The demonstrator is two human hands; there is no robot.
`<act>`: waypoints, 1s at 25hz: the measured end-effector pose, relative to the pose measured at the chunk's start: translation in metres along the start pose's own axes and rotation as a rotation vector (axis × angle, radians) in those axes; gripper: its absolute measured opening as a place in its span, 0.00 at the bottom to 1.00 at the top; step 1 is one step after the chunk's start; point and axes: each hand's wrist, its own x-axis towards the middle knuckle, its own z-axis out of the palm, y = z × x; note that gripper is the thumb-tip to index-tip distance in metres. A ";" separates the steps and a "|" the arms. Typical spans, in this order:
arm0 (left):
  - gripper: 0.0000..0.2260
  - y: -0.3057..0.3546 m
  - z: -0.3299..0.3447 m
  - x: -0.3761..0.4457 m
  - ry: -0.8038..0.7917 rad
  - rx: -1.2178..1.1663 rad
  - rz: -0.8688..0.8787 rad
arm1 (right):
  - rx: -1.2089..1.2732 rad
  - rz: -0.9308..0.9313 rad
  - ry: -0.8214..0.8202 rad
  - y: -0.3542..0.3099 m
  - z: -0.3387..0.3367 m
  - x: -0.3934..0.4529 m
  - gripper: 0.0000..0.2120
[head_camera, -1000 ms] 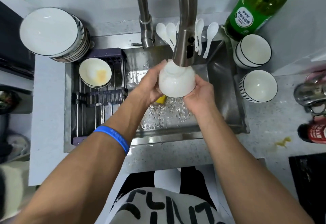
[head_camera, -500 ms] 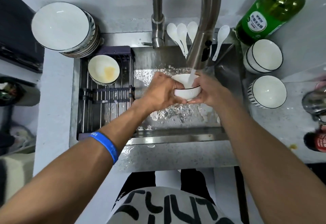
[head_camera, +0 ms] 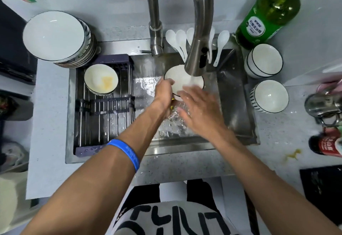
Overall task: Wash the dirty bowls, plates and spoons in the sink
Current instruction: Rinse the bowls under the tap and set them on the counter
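A white bowl with a dark rim sits mouth-up under the running faucet in the steel sink. My left hand grips its left rim. My right hand hovers with fingers spread at the bowl's near edge, blurred and wet. A dirty bowl with a yellow stain rests on the drying rack at the sink's left. Several white spoons lie behind the faucet.
A stack of plates stands at the back left. Two clean bowls sit right of the sink, beside a green detergent bottle. A metal kettle and a red-labelled bottle are at the far right; a yellow spill marks the counter.
The bowl went from upside down under the tap to mouth-up and lower in the sink. My right hand has let go of it and opened; the left still holds it.
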 end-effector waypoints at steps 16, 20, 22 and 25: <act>0.13 -0.024 0.015 0.008 -0.072 -0.091 -0.019 | 1.232 1.063 0.238 0.026 -0.083 -0.007 0.03; 0.13 -0.024 0.019 0.012 -0.046 -0.173 -0.026 | 0.309 0.744 0.393 0.088 -0.101 0.016 0.08; 0.13 -0.023 0.023 0.013 0.003 -0.189 0.002 | 0.020 0.712 0.312 0.125 -0.100 0.033 0.10; 0.13 -0.026 0.025 0.014 0.048 -0.217 0.008 | -0.109 0.725 0.152 0.162 -0.091 0.048 0.13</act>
